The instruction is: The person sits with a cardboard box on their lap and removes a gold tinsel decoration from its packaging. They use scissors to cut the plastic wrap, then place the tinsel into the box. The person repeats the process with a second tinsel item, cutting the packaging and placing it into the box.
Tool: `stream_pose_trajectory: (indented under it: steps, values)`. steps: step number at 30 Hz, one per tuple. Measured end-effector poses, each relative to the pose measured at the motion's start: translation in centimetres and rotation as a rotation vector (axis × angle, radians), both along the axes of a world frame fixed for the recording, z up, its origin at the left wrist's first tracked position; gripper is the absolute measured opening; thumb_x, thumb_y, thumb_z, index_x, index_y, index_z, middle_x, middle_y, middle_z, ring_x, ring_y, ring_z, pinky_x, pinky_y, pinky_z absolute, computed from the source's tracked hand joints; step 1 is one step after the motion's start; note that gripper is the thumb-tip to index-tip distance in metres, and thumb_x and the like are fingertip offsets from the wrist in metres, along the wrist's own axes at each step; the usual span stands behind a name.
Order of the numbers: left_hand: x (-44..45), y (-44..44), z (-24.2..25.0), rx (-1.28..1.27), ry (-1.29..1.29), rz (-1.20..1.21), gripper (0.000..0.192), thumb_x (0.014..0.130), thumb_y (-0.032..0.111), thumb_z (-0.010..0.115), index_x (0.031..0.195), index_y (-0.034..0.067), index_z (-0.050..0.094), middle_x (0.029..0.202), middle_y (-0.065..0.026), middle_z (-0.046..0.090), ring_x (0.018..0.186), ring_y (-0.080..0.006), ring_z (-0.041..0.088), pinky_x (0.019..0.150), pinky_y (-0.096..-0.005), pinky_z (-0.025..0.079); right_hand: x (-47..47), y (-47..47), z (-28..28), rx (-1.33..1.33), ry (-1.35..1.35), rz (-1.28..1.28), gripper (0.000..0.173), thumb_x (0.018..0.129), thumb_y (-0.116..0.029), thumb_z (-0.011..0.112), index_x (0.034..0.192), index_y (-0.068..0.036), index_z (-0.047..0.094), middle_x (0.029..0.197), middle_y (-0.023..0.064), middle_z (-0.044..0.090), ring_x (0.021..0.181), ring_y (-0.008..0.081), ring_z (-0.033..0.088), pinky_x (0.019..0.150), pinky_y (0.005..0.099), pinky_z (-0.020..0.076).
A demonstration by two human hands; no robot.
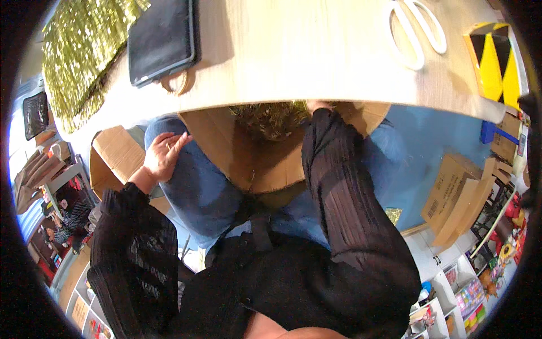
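A cardboard box (271, 176) sits between my knees, partly under the table's front edge. Shiny gold tinsel (275, 120) lies inside it. My right hand (319, 105) reaches in beside the tinsel; the table edge hides most of its fingers, so its hold cannot be seen. Above my left knee hovers my left hand (163, 156), loosely bent with nothing visible in it, near the box's left side. On the table, gold fringe (89, 55) spreads at the far left, next to a dark tablet-like case (163, 40) and a roll of tape (180, 82).
White-handled scissors (406, 38) and a yellow-and-black box (495, 63) are on the wooden table (296, 63) to the right. An open cardboard box (118, 152) stands at my left, flattened cardboard (453, 195) at my right. White shelves (440, 296) hold colourful goods behind.
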State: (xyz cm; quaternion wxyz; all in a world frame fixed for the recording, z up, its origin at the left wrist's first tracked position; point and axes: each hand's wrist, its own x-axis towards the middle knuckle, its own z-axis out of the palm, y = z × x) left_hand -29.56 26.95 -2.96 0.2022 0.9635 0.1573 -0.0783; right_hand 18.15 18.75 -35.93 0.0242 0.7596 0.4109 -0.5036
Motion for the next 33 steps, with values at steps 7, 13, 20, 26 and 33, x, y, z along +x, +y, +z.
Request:
stream_pose_trajectory:
  steps: [7,13,20,26,33]
  values:
    - [-1.0,0.1,0.5,0.045,0.069,0.05,0.065,0.067,-0.004,0.052,0.132,-0.004,0.05,0.114,-0.0219,0.066,0.103,-0.037,0.064,0.092,-0.0541,0.045,-2.7,-0.3,-2.1,-0.025,-0.057,-0.099,0.019,0.085,-0.017,0.061,0.087,0.001,0.062,0.088,0.0188,0.06,0.078,0.0301,0.06,0.067,0.0445,0.047]
    - [-1.1,-0.1,0.7,0.004,0.075,0.087,0.053,0.069,-0.001,0.055,0.122,-0.002,0.058,0.097,-0.0224,0.069,0.085,-0.039,0.066,0.079,-0.0548,0.048,-4.7,-1.9,-2.3,-0.007,-0.033,-0.123,0.026,0.088,-0.022,0.063,0.094,0.003,0.064,0.096,0.0207,0.063,0.086,0.033,0.062,0.075,0.0463,0.0494]
    - [1.0,0.0,1.1,-0.015,0.071,0.163,0.063,0.075,0.001,0.052,0.138,0.006,0.049,0.113,-0.0119,0.064,0.11,-0.0316,0.059,0.104,-0.0484,0.039,-7.1,-4.1,4.1,0.052,0.087,-0.045,0.034,0.092,-0.028,0.065,0.103,0.005,0.068,0.105,0.023,0.067,0.096,0.0363,0.065,0.083,0.0485,0.0521]
    - [10.3,-1.3,-1.9,-0.284,-0.045,0.166,0.053,0.083,0.0,0.055,0.136,0.002,0.047,0.141,-0.0191,0.048,0.132,-0.0367,0.044,0.112,-0.0434,0.036,-7.4,-3.6,18.3,0.104,0.272,0.079,0.019,0.086,-0.023,0.072,0.093,-0.006,0.073,0.092,0.0137,0.071,0.085,0.0256,0.066,0.079,0.0375,0.0504]
    - [20.1,-7.5,-5.0,-0.659,-0.411,0.103,0.064,0.079,-0.006,0.051,0.141,0.006,0.041,0.135,-0.0184,0.054,0.126,-0.0361,0.051,0.108,-0.0411,0.04,-3.1,-7.9,34.6,0.584,0.397,0.324,0.019,0.094,-0.023,0.064,0.099,-0.006,0.07,0.097,0.0066,0.066,0.095,0.0203,0.062,0.084,0.0336,0.0483]
